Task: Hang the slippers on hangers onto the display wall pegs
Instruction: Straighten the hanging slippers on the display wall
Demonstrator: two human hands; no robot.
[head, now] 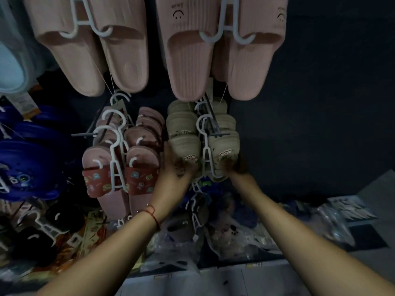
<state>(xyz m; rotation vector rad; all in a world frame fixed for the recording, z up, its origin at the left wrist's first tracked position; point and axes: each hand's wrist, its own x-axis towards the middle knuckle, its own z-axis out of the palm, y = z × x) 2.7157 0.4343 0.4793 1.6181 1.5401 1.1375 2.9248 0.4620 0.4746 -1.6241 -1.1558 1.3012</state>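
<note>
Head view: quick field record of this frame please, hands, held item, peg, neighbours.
left hand: on the left slipper of the beige pair
right hand: on its right slipper; blurred, grip unclear
held item: beige slippers on a white hanger
peg: dark peg runs through the hanger hook; other beige pairs behind
left neighbour: pink slippers with red straps, hung
above: big pink slippers, hung
below: bagged stock, dim

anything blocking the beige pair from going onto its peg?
Nothing visible. The left hand and right hand hold the front beige pair at the peg, its white hanger hook at the tip. More beige pairs sit further back.
</note>
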